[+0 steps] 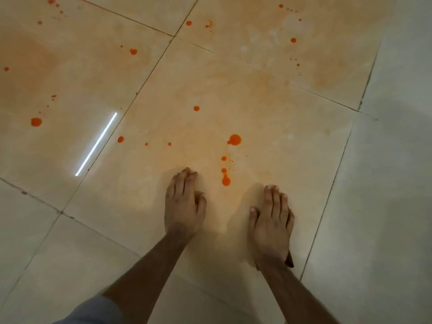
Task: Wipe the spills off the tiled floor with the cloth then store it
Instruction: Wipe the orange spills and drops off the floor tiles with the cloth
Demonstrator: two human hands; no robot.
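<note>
Both hands, left (183,206) and right (271,226), hang flat-fingered, grip empty, above orange spills (234,139); cloth unseen

Glossy beige tiled floor (268,108), dark grout lines, scattered orange-red spills (234,139), faint orange smears

A bright white light streak (97,143) reflected beside a dark grout line (131,106).
</note>
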